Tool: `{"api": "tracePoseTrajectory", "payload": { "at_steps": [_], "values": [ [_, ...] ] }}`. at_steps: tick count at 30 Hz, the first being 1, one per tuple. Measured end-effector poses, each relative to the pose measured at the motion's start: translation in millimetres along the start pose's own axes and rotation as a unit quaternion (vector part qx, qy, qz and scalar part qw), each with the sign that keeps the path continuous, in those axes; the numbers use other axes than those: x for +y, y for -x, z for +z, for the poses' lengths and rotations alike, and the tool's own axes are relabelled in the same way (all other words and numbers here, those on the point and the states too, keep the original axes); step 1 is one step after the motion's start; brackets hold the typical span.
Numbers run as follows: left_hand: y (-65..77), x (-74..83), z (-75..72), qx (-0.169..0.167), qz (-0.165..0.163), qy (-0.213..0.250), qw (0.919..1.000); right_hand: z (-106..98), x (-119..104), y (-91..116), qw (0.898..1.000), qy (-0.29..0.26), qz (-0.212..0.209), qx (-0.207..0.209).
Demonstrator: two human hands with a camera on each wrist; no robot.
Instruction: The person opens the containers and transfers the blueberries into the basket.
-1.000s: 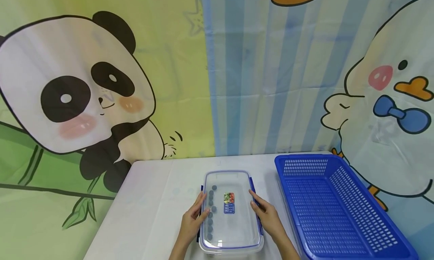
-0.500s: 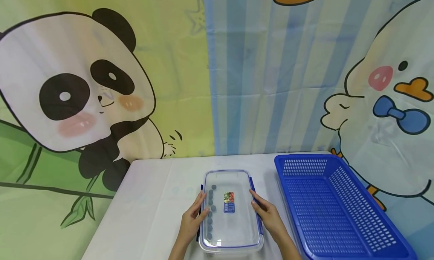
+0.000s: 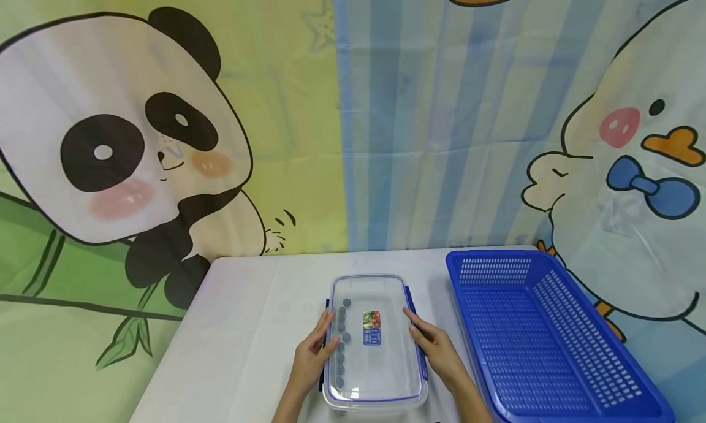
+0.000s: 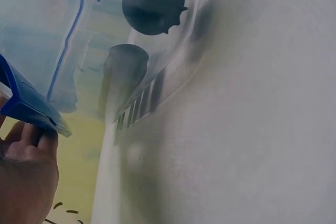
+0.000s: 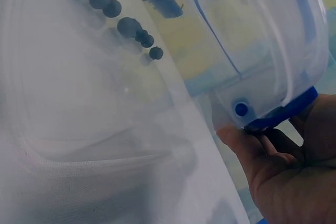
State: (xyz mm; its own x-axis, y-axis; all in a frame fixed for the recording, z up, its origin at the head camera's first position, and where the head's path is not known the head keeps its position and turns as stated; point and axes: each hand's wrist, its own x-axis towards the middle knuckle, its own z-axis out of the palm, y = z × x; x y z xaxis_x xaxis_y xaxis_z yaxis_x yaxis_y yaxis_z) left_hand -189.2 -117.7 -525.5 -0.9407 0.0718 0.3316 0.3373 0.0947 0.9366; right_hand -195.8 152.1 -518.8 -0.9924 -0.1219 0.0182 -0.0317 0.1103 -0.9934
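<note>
On the white table in the head view lies a clear plastic food container [image 3: 386, 374] with a clear lid rimmed in blue and blue side latches. Several blueberries [image 3: 346, 337] sit in a rough line along its left side. My left hand [image 3: 309, 362] holds the left side, thumb over the lid edge; the left wrist view has its fingers at a blue latch [image 4: 23, 103] that sticks out. On the opposite side, my right hand [image 3: 441, 352] grips the edge, with its fingers around the blue latch [image 5: 283, 114] in the right wrist view.
A blue perforated plastic basket [image 3: 535, 349] stands on the right side of the table [image 3: 237, 337], close to my right forearm. Behind the table hangs a curtain [image 3: 430, 135] with a printed panda and a white duck.
The head view has shifted slightly. Both hands stay at the container's sides, and the container and basket keep their places.
</note>
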Motion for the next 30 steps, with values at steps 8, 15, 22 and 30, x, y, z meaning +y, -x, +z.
{"api": "tracePoseTrajectory", "payload": {
  "at_steps": [8, 15, 22, 30],
  "values": [
    [-0.1, 2.6, -0.5, -0.004, -0.020, -0.001, 0.9998, -2.1, -1.4, 1.2, 1.000, -0.016, 0.005, -0.015],
    [0.5, 0.6, -1.6, -0.006, -0.014, -0.004, 0.9999, -1.3, 1.5, 0.2, 0.999, -0.029, 0.005, -0.018],
    [1.2, 0.6, -2.2, -0.007, -0.011, -0.012, 0.9998, -0.8, 2.9, 1.4, 0.999, -0.040, 0.005, -0.017],
    [0.4, 2.0, -1.1, -0.008, -0.020, -0.006, 0.9997, -2.2, 2.6, 1.0, 0.998, 0.047, -0.039, 0.018]
  ]
}}
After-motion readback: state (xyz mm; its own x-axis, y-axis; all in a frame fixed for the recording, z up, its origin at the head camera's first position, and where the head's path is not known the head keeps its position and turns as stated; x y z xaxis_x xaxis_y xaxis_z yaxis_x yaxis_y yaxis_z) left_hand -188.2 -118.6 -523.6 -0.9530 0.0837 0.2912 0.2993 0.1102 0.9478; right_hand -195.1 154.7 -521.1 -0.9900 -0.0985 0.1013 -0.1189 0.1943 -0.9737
